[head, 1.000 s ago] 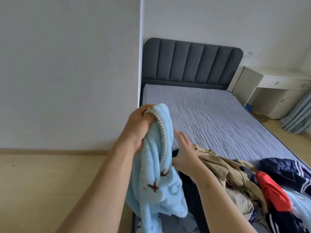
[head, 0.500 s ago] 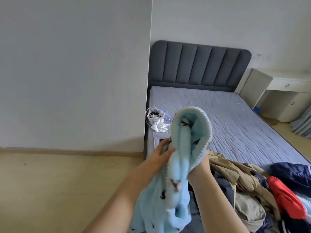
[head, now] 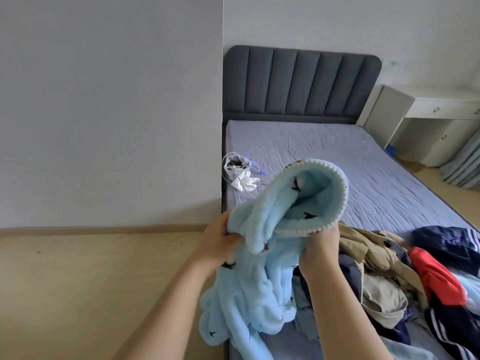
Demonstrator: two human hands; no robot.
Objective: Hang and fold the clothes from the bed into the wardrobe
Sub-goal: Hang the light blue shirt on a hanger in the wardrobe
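- Holds the fluffy light-blue fleece garment with bobble trim (head: 259,294) up over the near corner of the grey quilted bed (head: 337,157), with no wardrobe anywhere in view.
- Grips it in both hands: left hand (head: 220,242) with fingers clenched on a bunched fold at the left, right hand (head: 320,249) grasping the trimmed edge from below, with most of those fingers buried in the cloth.
- Shows, against a second ago, the trimmed opening now spread wide into a hoop between the hands, no longer wadded in the left fist held high.
- Uncovers the small white drawstring pouch (head: 240,172) lying on the bed behind, masked a second ago by hand and cloth.
- Points, by the look of it, to finding the garment's shape before hanging or folding, so barely a start on this piece.
- Leaves the heap of tan, navy and red clothes (head: 384,268) on the bed at the right, not yet sorted.
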